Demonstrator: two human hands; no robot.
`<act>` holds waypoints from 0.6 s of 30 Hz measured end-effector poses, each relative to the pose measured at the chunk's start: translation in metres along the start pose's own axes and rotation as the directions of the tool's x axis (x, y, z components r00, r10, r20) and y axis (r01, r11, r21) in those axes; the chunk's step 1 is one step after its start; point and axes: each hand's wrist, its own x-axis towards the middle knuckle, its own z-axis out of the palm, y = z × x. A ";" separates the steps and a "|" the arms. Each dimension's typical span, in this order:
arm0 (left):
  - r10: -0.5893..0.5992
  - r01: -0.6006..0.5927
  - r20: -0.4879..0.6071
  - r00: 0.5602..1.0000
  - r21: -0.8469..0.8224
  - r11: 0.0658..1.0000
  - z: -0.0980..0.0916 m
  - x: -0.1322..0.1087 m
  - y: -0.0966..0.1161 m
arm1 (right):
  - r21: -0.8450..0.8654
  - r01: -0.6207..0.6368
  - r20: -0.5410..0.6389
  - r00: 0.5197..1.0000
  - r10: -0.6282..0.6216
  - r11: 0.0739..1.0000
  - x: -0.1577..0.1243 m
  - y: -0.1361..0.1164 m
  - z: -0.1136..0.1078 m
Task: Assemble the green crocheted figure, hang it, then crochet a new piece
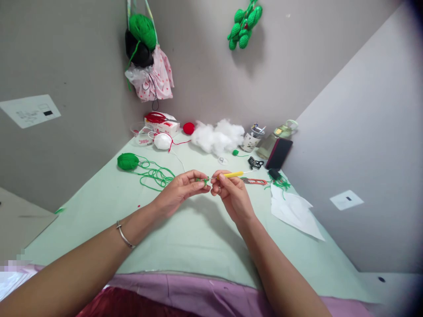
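Observation:
My left hand (187, 187), with a silver bangle on its wrist, pinches a small piece of green crochet work (204, 180), mostly hidden by the fingers. My right hand (231, 191) grips a crochet hook (233, 175) by its yellow handle. The hook's thin metal shaft points left and reaches the green piece. Both hands are held close together above the pale green tabletop (198, 246). Loose strands of green yarn (155, 174) lie behind my left hand and lead to a green yarn ball (128, 161).
Behind the hands lie white stuffing (218, 136), a white yarn ball (163, 141), a red ball (188, 128) and red scissors (157, 117) on a box. To the right are orange thread snips (254, 181), a black clip (255, 163), a phone (279, 153), a bottle (269, 143) and white paper (294, 209).

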 end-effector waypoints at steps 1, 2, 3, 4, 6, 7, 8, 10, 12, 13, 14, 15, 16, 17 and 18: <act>-0.002 0.002 -0.002 1.000 0.001 1.000 0.000 0.000 0.000 | -0.013 0.007 -0.007 1.000 -0.007 1.000 0.000 0.000 0.000; -0.005 0.005 -0.007 1.000 0.000 1.000 0.001 0.000 0.000 | -0.028 0.014 -0.014 1.000 -0.015 0.999 0.000 0.000 0.001; -0.008 0.008 -0.014 1.000 -0.003 1.000 0.001 0.000 0.000 | -0.043 0.024 -0.019 1.000 -0.025 0.999 0.000 0.000 0.001; -0.010 0.010 -0.023 1.000 -0.005 1.000 0.002 0.000 0.000 | -0.059 0.037 -0.023 0.999 -0.039 0.998 -0.001 0.001 0.001; -0.012 0.012 -0.040 0.999 -0.004 1.000 0.002 0.000 0.001 | -0.100 0.069 -0.019 0.997 -0.071 0.993 -0.001 0.002 0.000; -0.012 0.012 -0.044 0.999 0.001 1.000 0.003 0.000 0.001 | -0.129 0.086 -0.010 0.996 -0.088 0.988 -0.002 0.003 0.000; -0.013 0.014 -0.046 0.999 0.009 1.000 0.003 0.001 0.001 | -0.160 0.103 0.003 0.995 -0.104 0.982 -0.003 0.003 0.000; -0.017 0.018 -0.046 0.999 0.026 0.999 0.004 0.001 0.001 | -0.219 0.135 0.032 0.991 -0.131 0.966 -0.004 0.004 -0.001; -0.017 0.019 -0.051 0.999 0.036 0.999 0.003 0.002 0.000 | -0.265 0.164 0.055 0.986 -0.155 0.950 -0.005 0.004 -0.001; -0.016 0.018 -0.056 0.998 0.039 0.999 0.003 0.002 0.000 | -0.282 0.176 0.062 0.984 -0.166 0.943 -0.006 0.004 0.000; -0.016 0.019 -0.061 0.998 0.040 0.999 0.002 0.003 -0.001 | -0.294 0.187 0.065 0.982 -0.176 0.937 -0.007 0.004 0.000; -0.016 0.019 -0.064 0.998 0.042 0.999 0.002 0.003 -0.002 | -0.304 0.198 0.068 0.980 -0.186 0.932 -0.007 0.003 0.001; -0.016 0.019 -0.064 0.998 0.045 0.999 0.001 0.003 -0.003 | -0.309 0.207 0.069 0.978 -0.195 0.928 -0.007 0.003 0.002; -0.016 0.019 -0.064 0.998 0.047 0.999 0.001 0.003 -0.003 | -0.311 0.215 0.070 0.977 -0.203 0.926 -0.008 0.002 0.002; -0.015 0.018 -0.062 0.998 0.050 0.999 0.000 0.003 -0.004 | -0.311 0.221 0.071 0.975 -0.209 0.924 -0.008 0.002 0.003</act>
